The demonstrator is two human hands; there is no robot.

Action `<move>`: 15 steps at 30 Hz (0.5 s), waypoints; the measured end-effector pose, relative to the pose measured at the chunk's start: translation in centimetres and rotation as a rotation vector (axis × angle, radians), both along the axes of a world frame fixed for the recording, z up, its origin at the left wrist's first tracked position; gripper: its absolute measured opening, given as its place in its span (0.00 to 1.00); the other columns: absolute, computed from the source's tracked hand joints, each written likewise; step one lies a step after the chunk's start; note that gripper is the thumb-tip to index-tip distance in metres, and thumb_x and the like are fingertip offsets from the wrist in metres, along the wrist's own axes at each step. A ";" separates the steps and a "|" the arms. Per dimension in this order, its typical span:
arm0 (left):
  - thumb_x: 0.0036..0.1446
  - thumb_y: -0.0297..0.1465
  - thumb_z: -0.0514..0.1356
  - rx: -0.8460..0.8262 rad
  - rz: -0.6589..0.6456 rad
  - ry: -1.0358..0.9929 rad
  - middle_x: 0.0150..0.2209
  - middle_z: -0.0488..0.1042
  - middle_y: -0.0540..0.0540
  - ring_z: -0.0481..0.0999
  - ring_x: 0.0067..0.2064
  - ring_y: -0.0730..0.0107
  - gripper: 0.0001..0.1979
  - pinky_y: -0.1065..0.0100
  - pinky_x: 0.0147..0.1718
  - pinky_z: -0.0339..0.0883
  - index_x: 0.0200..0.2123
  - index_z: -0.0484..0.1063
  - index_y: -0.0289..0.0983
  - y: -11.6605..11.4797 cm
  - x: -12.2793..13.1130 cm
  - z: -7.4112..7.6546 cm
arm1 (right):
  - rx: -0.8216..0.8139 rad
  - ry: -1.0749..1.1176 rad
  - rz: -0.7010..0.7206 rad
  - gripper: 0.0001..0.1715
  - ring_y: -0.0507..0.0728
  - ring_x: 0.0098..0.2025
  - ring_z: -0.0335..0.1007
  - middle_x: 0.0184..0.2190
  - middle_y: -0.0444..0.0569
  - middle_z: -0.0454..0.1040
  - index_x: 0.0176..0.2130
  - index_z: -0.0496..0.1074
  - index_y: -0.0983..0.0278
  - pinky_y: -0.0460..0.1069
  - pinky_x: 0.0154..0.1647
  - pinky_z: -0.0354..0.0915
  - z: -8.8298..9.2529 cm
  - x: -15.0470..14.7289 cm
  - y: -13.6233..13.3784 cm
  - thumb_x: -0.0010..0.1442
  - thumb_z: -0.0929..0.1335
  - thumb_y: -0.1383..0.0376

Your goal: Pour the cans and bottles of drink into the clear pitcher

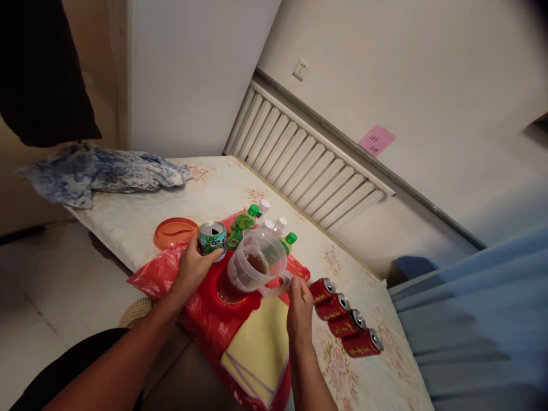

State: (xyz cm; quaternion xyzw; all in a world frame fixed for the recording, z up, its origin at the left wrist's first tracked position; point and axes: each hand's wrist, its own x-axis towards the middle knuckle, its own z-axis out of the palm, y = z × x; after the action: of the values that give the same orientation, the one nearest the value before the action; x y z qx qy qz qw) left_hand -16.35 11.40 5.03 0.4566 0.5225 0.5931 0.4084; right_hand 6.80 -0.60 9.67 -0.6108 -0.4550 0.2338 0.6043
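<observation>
My left hand (197, 265) is wrapped round a green drink can (212, 238) with an opened top, near an orange lid (175, 232). My right hand (299, 299) grips the handle of a clear plastic jug (242, 268). Brown liquid (256, 262) lies inside the jug. Beneath the jug spreads a red plastic bag (205, 308), with a folded yellow cloth (259, 342) on it. Just behind the jug stand several bottles, among them a green-capped one (240, 227) and white-capped ones.
Several red cans (362, 343) stand in a row to the right on the flowered tablecloth (338, 365). A crumpled blue-and-white cloth (124, 171) lies at the far left. Behind the table are a radiator (299, 154) and a wall; a blue curtain (479, 319) hangs at right.
</observation>
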 end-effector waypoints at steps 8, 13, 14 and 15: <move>0.45 0.40 0.66 -0.020 -0.076 0.098 0.50 0.75 0.41 0.75 0.51 0.53 0.33 0.56 0.52 0.68 0.55 0.66 0.37 0.7 -1.2 0.2 | 0.038 0.312 0.235 0.30 0.48 0.16 0.45 0.13 0.35 0.49 0.17 0.55 0.59 0.47 0.20 0.50 0.2 -2.5 2.9 0.59 0.64 0.46; 0.45 0.39 0.66 -0.028 -0.077 0.106 0.51 0.76 0.40 0.75 0.51 0.52 0.33 0.55 0.51 0.68 0.55 0.67 0.36 0.9 -1.4 0.0 | 0.091 0.365 0.153 0.27 0.47 0.16 0.40 0.13 0.34 0.49 0.18 0.53 0.59 0.46 0.18 0.43 2.0 -3.8 3.4 0.57 0.67 0.51; 0.45 0.39 0.66 -0.022 -0.081 0.106 0.51 0.76 0.40 0.75 0.51 0.52 0.33 0.55 0.52 0.68 0.55 0.67 0.36 0.9 -1.4 -0.1 | 0.092 0.372 0.153 0.27 0.46 0.15 0.40 0.13 0.34 0.49 0.18 0.53 0.60 0.46 0.18 0.43 2.7 -3.8 3.5 0.57 0.67 0.51; 0.45 0.39 0.66 -0.014 -0.086 0.104 0.52 0.75 0.40 0.75 0.52 0.52 0.33 0.55 0.52 0.67 0.55 0.67 0.36 0.9 -1.4 -0.1 | 0.092 0.378 0.155 0.27 0.46 0.15 0.40 0.13 0.34 0.48 0.18 0.54 0.60 0.45 0.17 0.43 3.4 -3.8 3.4 0.57 0.68 0.51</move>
State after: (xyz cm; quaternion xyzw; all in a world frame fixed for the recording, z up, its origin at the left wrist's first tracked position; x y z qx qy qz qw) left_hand -17.77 12.33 4.91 0.5059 0.5272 0.5466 0.4091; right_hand 2.97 2.85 13.10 -0.4910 -0.3893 0.3692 0.6863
